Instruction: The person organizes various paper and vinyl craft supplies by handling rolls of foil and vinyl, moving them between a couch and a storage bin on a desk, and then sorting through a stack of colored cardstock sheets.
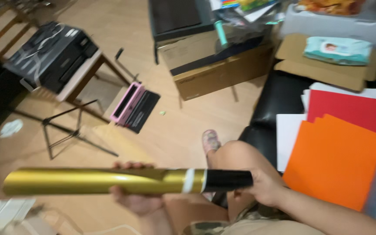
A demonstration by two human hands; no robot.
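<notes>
A long roll of shiny gold paper [83, 180] lies level across the lower part of the view, with a white band and a black end [227, 180] at its right. My left hand [135, 200] cups the roll from below near its middle. My right hand [264, 187] grips the black end. My bent knee [236, 154] and foot [210, 140] show just behind the roll.
Orange [334, 161], red [349, 111] and white sheets lie on a black seat at right. Cardboard boxes [223, 69], a wet-wipes pack [338, 48], a pink and black device [132, 104], a black printer on a small table [51, 54] and a folding stand stand on the wooden floor.
</notes>
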